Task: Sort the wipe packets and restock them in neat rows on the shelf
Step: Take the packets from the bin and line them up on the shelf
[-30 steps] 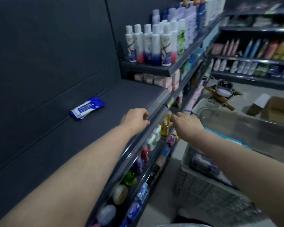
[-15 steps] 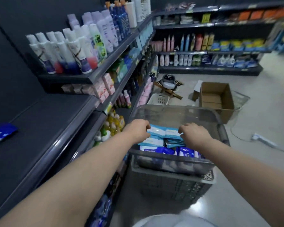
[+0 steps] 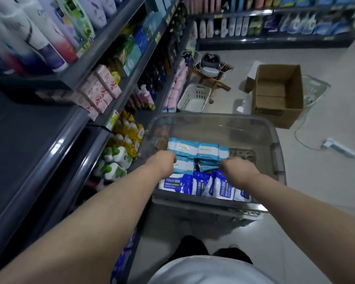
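Note:
A clear plastic bin (image 3: 276, 152) in front of me holds several wipe packets. Light-blue and white packets (image 3: 193, 148) lie toward its back, and dark-blue alcohol wipe packets (image 3: 176, 183) stand along its near side. My left hand (image 3: 164, 162) is inside the bin, fingers curled down onto a light-blue packet at the left. My right hand (image 3: 238, 171) curls its fingers onto the stack of light-blue packets in the middle. The fingertips of both hands are hidden. The dark shelf (image 3: 29, 128) at my left shows bare board in this view.
The bin sits on a grey crate (image 3: 203, 220). Stocked shelves of bottles (image 3: 39, 37) and boxes run along the left and back. On the floor ahead are a white basket (image 3: 194, 97), an open cardboard box (image 3: 279, 95) and a power strip (image 3: 336, 145) with its cable.
My view swung right and down, from the shelf holding one blue packet to the bin. Both hands went from the shelf edge into the bin and onto the packets.

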{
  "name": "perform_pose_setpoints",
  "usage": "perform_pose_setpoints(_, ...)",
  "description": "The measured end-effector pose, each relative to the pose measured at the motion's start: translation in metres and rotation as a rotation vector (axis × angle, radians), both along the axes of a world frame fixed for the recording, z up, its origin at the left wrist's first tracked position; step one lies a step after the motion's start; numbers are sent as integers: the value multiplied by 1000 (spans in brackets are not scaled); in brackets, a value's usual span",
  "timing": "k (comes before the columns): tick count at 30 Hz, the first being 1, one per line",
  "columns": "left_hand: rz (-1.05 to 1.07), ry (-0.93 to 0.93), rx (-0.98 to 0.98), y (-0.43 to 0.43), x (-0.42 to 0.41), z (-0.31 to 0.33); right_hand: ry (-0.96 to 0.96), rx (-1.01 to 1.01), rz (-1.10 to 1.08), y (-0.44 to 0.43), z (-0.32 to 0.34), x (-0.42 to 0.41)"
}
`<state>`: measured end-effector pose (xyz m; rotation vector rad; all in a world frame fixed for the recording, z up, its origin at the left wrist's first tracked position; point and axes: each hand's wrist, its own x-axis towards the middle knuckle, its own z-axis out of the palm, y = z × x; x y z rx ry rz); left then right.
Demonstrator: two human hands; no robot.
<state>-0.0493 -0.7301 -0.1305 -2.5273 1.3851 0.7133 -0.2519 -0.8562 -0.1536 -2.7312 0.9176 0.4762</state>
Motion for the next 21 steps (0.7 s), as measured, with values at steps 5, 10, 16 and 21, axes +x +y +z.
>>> perform_pose_setpoints(5, -70, 58, 84, -2, 33, -34, 39, 82, -54, 13, -22, 33)
perform_pose_setpoints(10, -224, 127, 221, -11, 49, -71, 68, 194, -150, 17, -42, 51)
perform_pose_setpoints(16, -411, 131, 353, -14, 44, -107, 91, 270, -211, 22, -60, 58)
perform_pose_setpoints(21, -484, -51, 322, -15, 40, -117, 119, 315, -216, 15, -72, 59)
